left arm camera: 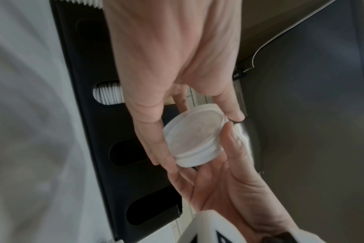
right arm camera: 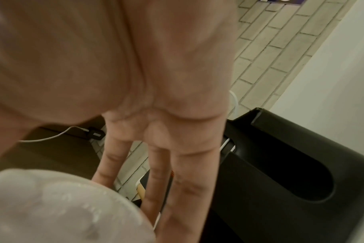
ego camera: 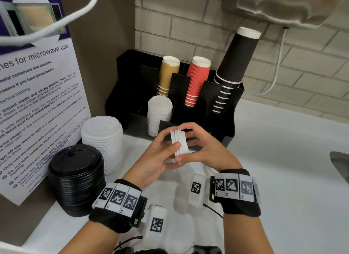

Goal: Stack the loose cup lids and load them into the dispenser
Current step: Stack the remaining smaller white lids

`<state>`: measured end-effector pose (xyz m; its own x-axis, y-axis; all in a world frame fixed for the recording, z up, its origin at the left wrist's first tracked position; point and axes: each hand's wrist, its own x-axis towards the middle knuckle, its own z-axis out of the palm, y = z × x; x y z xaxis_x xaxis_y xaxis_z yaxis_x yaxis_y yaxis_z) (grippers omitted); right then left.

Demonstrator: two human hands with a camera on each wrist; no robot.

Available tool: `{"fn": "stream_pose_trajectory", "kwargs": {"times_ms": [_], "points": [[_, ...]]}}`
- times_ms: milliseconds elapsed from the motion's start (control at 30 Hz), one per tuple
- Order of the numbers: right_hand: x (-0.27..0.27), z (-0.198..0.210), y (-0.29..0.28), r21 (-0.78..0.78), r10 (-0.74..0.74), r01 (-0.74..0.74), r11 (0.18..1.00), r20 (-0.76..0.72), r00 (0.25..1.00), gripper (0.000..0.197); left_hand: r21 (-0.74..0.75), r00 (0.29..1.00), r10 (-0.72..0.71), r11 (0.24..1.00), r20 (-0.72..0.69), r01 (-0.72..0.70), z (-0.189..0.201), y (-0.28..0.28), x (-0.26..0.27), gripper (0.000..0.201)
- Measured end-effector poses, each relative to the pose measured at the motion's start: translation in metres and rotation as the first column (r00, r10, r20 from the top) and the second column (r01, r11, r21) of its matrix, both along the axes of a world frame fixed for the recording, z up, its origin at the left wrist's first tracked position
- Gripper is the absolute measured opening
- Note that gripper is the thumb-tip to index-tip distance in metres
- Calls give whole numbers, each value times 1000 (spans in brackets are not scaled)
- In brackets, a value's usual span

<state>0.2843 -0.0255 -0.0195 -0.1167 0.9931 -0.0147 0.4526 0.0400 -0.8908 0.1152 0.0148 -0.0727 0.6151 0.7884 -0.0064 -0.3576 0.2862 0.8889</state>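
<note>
Holding a small stack of white lids [ego camera: 179, 144] on edge between both hands, above the white counter [ego camera: 273, 159] and just in front of the black dispenser [ego camera: 229, 110]. Left hand [ego camera: 157, 159] with thumb curled over the near rims and fingers wrapped behind; right hand [ego camera: 204, 149] cupped against the opposite side, fingers arched over the top of the lids. Seen from the left wrist, same lids [left arm camera: 194, 136] pinched at the rim, hollow underside facing the camera. Inside the dispenser, a column of white lids [ego camera: 159, 114] in a front slot, with tan cups [ego camera: 167, 76], red cups [ego camera: 197, 81] and black cups [ego camera: 232, 68] standing upside down in the rear slots. Left of the dispenser on the counter, a tall white lid pile [ego camera: 103, 142] beside a black lid pile [ego camera: 76, 178], both near a printed microwave notice [ego camera: 37, 102].
</note>
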Motion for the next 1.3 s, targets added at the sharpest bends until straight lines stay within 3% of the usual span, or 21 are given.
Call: {"fn": "stream_pose_trajectory", "kwargs": {"times_ms": [333,700,867,933,1033,1133,1300], "points": [[-4,0,6,22,31,-31,999,2,1000,72,-29,1000,-17,999,1,17,2,5,-8,64],[-12,-1,14,67,25,-25,997,5,1000,64,-57,998,43,998,44,-40,1,6,-9,57],[-16,21,38,130,5,-11,991,45,999,67,-156,984,163,976,69,-150,1,11,-7,67],[-16,34,60,212,-64,49,976,67,996,68,-210,970,241,950,21,-231,-1,14,-7,57],[-19,51,102,313,-154,81,946,215,964,60,-253,955,296,923,-18,-291,-7,17,-8,29],[-25,56,139,271,-153,36,962,423,893,57,-258,954,296,919,-53,-299,-10,15,-8,26],[-40,47,167,119,-2,-106,987,672,740,61,-251,952,293,918,-91,-307,-15,15,-13,23]]}}
